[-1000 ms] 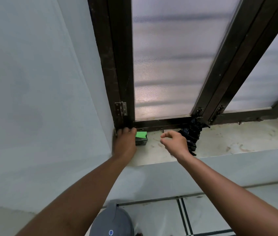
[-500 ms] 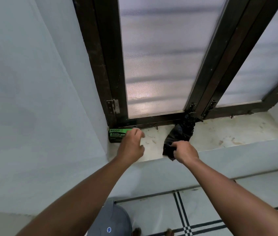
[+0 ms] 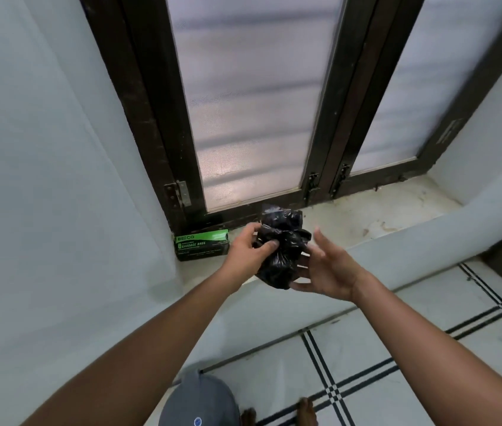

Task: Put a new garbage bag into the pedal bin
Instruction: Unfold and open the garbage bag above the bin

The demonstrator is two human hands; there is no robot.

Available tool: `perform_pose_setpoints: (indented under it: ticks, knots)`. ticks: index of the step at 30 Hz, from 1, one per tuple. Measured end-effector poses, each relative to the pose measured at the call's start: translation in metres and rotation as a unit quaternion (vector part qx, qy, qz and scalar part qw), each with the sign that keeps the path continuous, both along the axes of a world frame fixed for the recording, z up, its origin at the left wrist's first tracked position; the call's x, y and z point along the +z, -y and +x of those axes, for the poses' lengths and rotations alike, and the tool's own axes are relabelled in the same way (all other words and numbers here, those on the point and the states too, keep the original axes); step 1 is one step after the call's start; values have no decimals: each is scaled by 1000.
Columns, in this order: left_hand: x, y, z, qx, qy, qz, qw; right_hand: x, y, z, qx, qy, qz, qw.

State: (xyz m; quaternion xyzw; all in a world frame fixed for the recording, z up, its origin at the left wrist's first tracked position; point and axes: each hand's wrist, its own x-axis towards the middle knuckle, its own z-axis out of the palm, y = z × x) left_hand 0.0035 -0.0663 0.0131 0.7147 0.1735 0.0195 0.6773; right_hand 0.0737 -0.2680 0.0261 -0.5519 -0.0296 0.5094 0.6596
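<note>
The crumpled black garbage bag (image 3: 280, 250), pulled off the windowsill (image 3: 366, 216) half a second ago, is now pinched by the left hand (image 3: 251, 245) at frame centre; the right hand (image 3: 325, 269) is spread open beneath it. Unfolding is judged next, with the pedal bin (image 3: 199, 401) at bottom centre.

Blk garbage bag (image 3: 280, 250); green/blk box (image 3: 202, 244); grey bin lid (image 3: 199, 401).

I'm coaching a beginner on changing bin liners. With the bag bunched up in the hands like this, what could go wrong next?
The black garbage bag is a crumpled wad; only the left hand pinches it, while the right hand merely cups it, so it may slip. Its opening is hidden, so unfolding could snag or tear. The pedal bin lid looks closed below.
</note>
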Motion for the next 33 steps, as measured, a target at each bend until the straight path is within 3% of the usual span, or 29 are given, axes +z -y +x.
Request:
perform_pose_setpoints:
  ticks: [2,4,7,11,13,16,18,20,24,29,33]
  knots:
    - [2,2,-6,10,5,-14,1000,-2,-3,-19,13,75,-36,996]
    - [6,4,-16,-4,0,-41,999,-1,-11,-32,-42,130,-57,989]
    - [11,2,-35,-53,-65,-52,995,-1,-18,-39,-137,120,-52,982]
    - [2,2,-66,-175,-119,20,977,4,-16,-51,-204,65,-7,977]
    - [-1,10,-76,-108,-114,29,987,8,-8,-63,-157,76,-9,985]
    - [7,28,-88,41,-89,39,994,10,14,-89,29,129,-70,989]
    - [15,40,-99,80,-84,57,992,10,24,-106,61,148,-98,982]
    - [22,54,-117,57,-102,-10,993,12,31,-122,0,149,-94,984]
    - [30,84,-171,-84,-168,-98,977,11,46,-143,-120,161,-100,975]
    - [22,115,-228,102,-98,-168,976,2,57,-190,-146,299,-224,916]
    - [22,127,-265,213,-88,-118,966,8,57,-234,-97,460,-332,818]
